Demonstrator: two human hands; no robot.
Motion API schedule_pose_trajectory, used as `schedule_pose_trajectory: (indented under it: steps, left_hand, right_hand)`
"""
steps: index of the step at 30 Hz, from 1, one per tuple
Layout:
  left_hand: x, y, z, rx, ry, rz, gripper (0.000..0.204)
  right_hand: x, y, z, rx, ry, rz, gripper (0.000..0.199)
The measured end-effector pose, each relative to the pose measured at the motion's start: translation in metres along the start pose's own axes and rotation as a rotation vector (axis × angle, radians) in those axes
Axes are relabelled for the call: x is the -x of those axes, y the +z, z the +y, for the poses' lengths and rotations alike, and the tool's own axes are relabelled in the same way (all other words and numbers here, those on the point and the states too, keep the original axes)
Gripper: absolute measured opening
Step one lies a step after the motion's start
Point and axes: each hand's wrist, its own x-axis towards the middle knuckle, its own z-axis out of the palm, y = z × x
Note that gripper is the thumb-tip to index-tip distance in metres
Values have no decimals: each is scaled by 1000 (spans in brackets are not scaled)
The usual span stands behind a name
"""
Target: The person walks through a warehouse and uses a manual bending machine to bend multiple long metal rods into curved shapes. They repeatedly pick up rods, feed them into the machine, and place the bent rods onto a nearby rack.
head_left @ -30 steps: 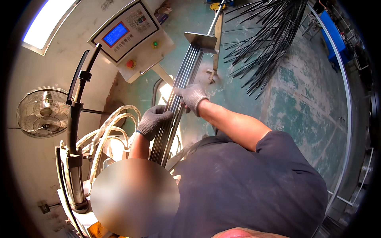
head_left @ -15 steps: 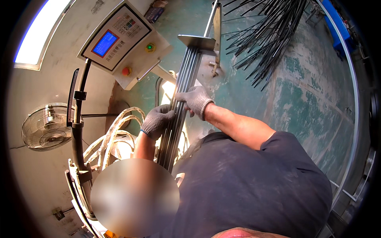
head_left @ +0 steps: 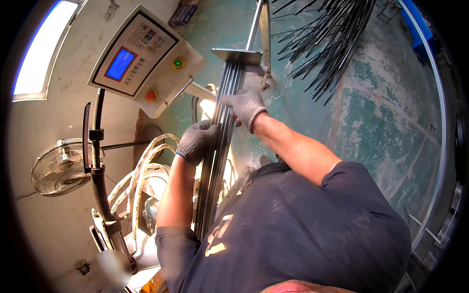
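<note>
Rods (head_left: 215,158), head view: long metal bundle, side by side, sloping from upper middle down to the front of the dark shirt (head_left: 303,219), far ends at a flat metal plate (head_left: 238,55). Left hand (head_left: 197,140), gray glove, at left edge of bundle, fingers curled onto rods, thumb side on top, fingertips partly hidden. Right hand (head_left: 245,107), same kind of glove, higher up near the plate, clamped on the bundle: thumb across the top, fingers bent round the right edge. Bright bar (head_left: 254,27) runs on beyond plate. Containers: small dark box (head_left: 183,13) on floor by wall, can't tell what's in it; control box (head_left: 171,85), closed housing, with blue screen (head_left: 120,64), green button (head_left: 179,63), red button (head_left: 152,95); inside hidden. Loose pile of dark rods (head_left: 337,39) upper right over worn green floor (head_left: 386,122), well apart from hands. Fan (head_left: 61,166) at left by wall, pale wrapped hoses (head_left: 142,171) between it and left forearm (head_left: 177,193).
</note>
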Motion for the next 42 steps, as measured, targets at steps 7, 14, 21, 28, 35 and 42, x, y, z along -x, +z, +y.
schedule_pose_trajectory:
  steps: [7, 14, 21, 28, 35, 42]
  left_hand:
    - [-19, 8, 14, -64, 29, 65, 28]
    - [-44, 12, 34, -133, -10, 93, 19]
    - [-57, 27, 46, -149, -1, 180, 15]
    - [-63, 30, 52, -125, 35, 166, 15]
    - [-64, 37, 62, -3, 55, 121, 25]
    - [-57, 32, 72, -252, 195, 308, 34]
  right_hand:
    - [-13, -5, -15, 26, -21, 43, 29]
    - [-33, -6, -12, 42, -32, 62, 28]
    - [-26, -8, -16, 75, -47, 61, 29]
    - [-41, -8, -9, 143, -116, 93, 28]
    - [-33, -18, -11, 150, -185, 130, 38]
    - [-18, -44, 5, 180, -270, 27, 37]
